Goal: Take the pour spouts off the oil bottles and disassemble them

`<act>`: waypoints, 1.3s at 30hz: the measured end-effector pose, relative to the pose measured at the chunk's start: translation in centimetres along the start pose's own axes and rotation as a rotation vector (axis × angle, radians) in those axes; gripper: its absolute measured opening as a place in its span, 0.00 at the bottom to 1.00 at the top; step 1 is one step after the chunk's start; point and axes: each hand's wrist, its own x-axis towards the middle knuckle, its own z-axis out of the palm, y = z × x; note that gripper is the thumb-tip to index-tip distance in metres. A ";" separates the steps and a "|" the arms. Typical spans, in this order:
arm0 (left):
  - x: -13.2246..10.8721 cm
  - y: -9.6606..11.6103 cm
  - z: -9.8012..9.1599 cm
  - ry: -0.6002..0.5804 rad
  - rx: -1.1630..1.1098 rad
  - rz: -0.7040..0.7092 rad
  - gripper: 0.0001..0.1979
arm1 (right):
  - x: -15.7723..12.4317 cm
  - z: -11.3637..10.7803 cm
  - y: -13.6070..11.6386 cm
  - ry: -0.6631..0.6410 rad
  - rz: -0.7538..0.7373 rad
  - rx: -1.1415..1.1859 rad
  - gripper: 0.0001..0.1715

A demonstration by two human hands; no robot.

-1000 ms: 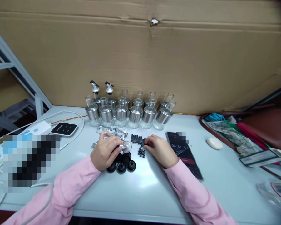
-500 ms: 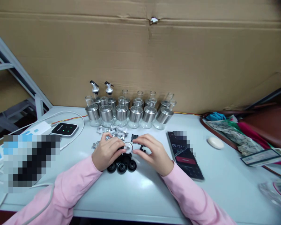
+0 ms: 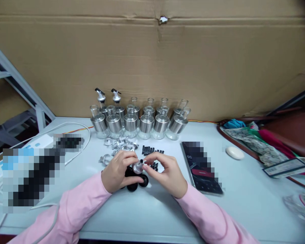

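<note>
Between my hands is a silver pourer head [image 3: 137, 167], its narrow end with a dark opening tilted up. My right hand [image 3: 169, 173] pinches its side between thumb and forefinger. Close against the other side, the fingers of my left hand [image 3: 119, 169] are parted, thumb stretched away below the pourer head. Round black stopper pieces [image 3: 132, 187] lie under my left hand, partly covered. Behind it are several loose silver pourer heads [image 3: 124, 143]. Small black tubes [image 3: 148, 150] and tiny black pieces [image 3: 155, 166] lie beyond my right hand, which hides some of them.
Glass bottles with steel sleeves [image 3: 146, 124] stand in two rows before the cardboard wall [image 3: 193, 61]; two carry pourers [image 3: 116, 95]. A phone [image 3: 199, 169] and a white oval object [image 3: 235, 153] lie right. A power strip [image 3: 40, 140] and white cables are left.
The pourer head has turned from showing its round base to pointing its narrow end up. My right hand has closed on it, while my left thumb has moved off it.
</note>
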 end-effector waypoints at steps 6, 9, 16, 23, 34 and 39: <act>0.0 0.0 0.0 -0.072 -0.047 -0.005 0.12 | 0.1 -0.4 0.4 0.010 0.134 0.071 0.07; -0.1 0.0 0.0 -0.084 -0.079 0.013 0.14 | 0.3 -0.7 0.7 0.014 0.100 0.056 0.11; -0.1 0.0 -0.2 -0.056 -0.169 0.033 0.14 | 0.4 -0.8 1.0 -0.081 0.003 0.025 0.09; -0.1 0.0 -0.1 -0.102 -0.231 -0.025 0.16 | 0.2 -1.0 1.2 -0.226 0.066 0.133 0.15; -0.1 0.0 -0.2 -0.104 -0.094 -0.023 0.20 | 0.1 -0.5 1.4 -0.209 0.087 0.016 0.15; 0.0 0.2 0.0 -0.135 -0.009 0.069 0.08 | 0.2 -0.4 1.3 -0.226 0.070 -0.035 0.11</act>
